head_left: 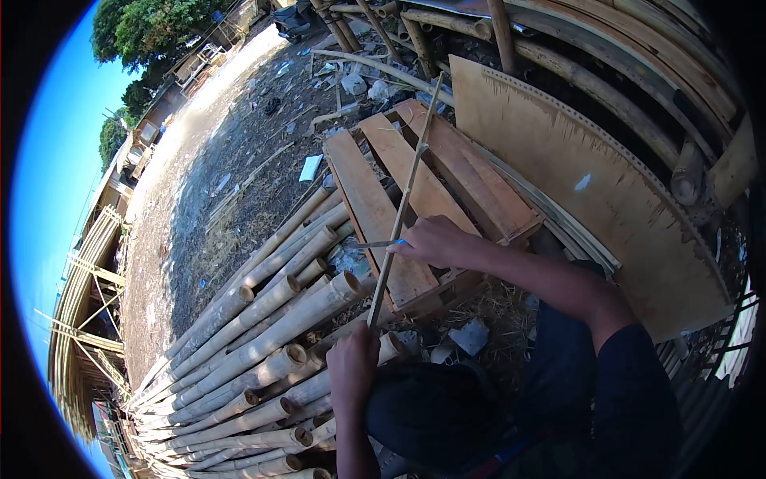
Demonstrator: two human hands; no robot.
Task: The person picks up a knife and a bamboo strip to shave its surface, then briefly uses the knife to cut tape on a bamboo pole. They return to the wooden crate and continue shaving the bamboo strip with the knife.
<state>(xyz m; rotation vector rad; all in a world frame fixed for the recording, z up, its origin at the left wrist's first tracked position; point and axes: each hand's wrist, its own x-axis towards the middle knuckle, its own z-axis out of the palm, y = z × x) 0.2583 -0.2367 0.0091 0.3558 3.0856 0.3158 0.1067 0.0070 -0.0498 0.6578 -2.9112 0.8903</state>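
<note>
Dark trousers (447, 415) over the person's knee fill the near edge of the view, and just above them the left hand (353, 363) is closed round the lower end of a thin bamboo strip (403, 199), which slants up and away over the work area. Beyond it the biggest things are a sheet of plywood (574, 184) leaning on the right, a stack of bamboo poles (263, 343) lying with their cut ends toward the person, and a wooden pallet (399, 199) between the two. The right hand (435, 241) is wrapped round the blue handle of a knife (375, 244), whose blade lies across the strip partway up, pointing left. A slip looks likely here: the strip is long, springy and gripped only at its bottom, so if the blade catches it could twist or jump free, and the edge sits not far above the left hand's fingers. Splinters from the split cane are another risk to bare skin. Underfoot is bare dirt strewn with straw (503, 307), scraps and litter, outdoors in hard sun, with trees (136, 32) and bamboo framing at the far left.
</note>
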